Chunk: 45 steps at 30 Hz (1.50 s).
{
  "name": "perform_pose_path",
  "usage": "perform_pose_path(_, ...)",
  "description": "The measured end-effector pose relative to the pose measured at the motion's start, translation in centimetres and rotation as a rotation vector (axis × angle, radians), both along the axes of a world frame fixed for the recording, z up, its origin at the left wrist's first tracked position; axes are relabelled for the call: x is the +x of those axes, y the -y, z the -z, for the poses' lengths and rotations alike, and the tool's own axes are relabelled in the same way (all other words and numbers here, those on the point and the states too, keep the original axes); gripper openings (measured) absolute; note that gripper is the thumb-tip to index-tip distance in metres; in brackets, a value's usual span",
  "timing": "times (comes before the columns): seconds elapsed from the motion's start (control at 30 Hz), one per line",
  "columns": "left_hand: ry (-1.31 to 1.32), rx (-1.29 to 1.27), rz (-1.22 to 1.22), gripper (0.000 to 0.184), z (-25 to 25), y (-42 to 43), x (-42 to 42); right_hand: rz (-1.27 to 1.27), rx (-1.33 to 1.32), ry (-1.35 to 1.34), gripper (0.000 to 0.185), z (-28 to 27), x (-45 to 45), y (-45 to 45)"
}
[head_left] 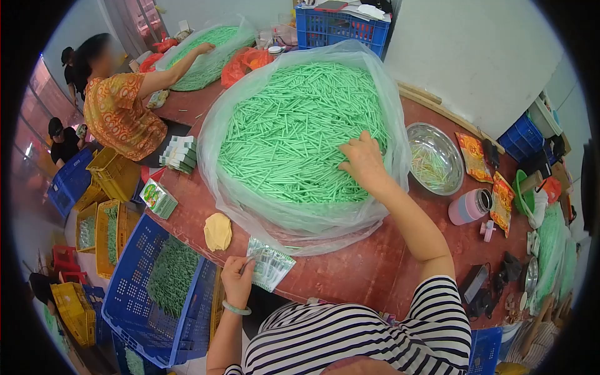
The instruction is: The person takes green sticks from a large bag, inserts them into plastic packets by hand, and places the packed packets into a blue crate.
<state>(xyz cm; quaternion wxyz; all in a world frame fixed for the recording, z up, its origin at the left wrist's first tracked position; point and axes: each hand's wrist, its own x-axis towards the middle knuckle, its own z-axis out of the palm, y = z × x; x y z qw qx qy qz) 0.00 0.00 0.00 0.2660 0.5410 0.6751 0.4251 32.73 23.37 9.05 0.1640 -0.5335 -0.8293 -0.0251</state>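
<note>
A large clear plastic bag [395, 119] lies wide open on the table, heaped with thin green sticks [294, 125]. On the right side of the heap rests my right hand [364, 161], its fingers apart and touching the sticks; none shows clearly gripped. My left hand [237, 278] is low at the table's front edge. Its fingers pinch the left edge of a flat printed plastic packet [272, 267], white and green. Whether the packet holds anything, I cannot tell. A crumpled yellow cloth-like piece [218, 232] lies just beyond the left hand.
Right of the bag stand a metal bowl [459, 169] with a few sticks, a pink jar [465, 208] and orange packets [473, 156]. Stacked packs [159, 199] sit at the left edge, above a blue crate [134, 300]. Another person [119, 106] reaches into a second bag.
</note>
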Motion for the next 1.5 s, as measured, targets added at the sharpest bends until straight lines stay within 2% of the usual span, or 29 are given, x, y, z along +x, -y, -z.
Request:
perform_pose_path(0.07, -0.009, 0.007, 0.001, 0.010, 0.0, 0.1, -0.1, -0.009, 0.018, 0.021, 0.028, 0.8, 0.4, -0.5)
perform_pose_path(0.17, 0.008, -0.006, -0.003, 0.010, 0.0, 0.4, 0.4, -0.060, 0.050, -0.092, 0.025, 1.5, 2.1, -0.9)
perform_pose_path(0.27, -0.003, 0.011, -0.007, 0.010, 0.1, 0.4, 0.3, -0.023, -0.036, -0.157, 0.023, 0.5, 2.1, -0.5)
perform_pose_path(0.37, -0.010, -0.001, -0.007, 0.009, 0.0, 0.4, 0.3, -0.040, 0.029, -0.130, 0.028, -0.9, 1.6, 0.6)
perform_pose_path(0.47, -0.018, 0.063, -0.001, 0.009, 0.2, 0.3, 0.3, -0.024, -0.044, -0.190, 0.033, 0.0, 0.8, 0.8)
perform_pose_path(0.67, -0.035, 0.059, 0.003, 0.008, 0.1, 0.2, 0.2, -0.101, -0.074, -0.282, 0.032, 2.6, 2.1, -1.7)
perform_pose_path(0.87, -0.002, 0.008, -0.003, 0.010, 0.2, 0.2, 0.1, -0.050, -0.090, -0.217, 0.032, 1.8, 1.2, -1.2)
perform_pose_path(1.07, -0.011, -0.002, -0.004, 0.010, 0.1, 0.1, 0.0, -0.108, -0.062, -0.191, 0.030, 2.1, 2.1, -2.4)
perform_pose_path(1.27, 0.026, 0.001, -0.014, 0.009, 0.3, 0.0, -0.1, -0.139, -0.017, -0.263, 0.031, 2.3, 2.8, -2.1)
perform_pose_path(1.5, 0.002, 0.013, -0.013, 0.009, 0.4, 0.0, -0.1, -0.058, -0.208, -0.432, 0.033, 0.9, 4.1, -2.1)
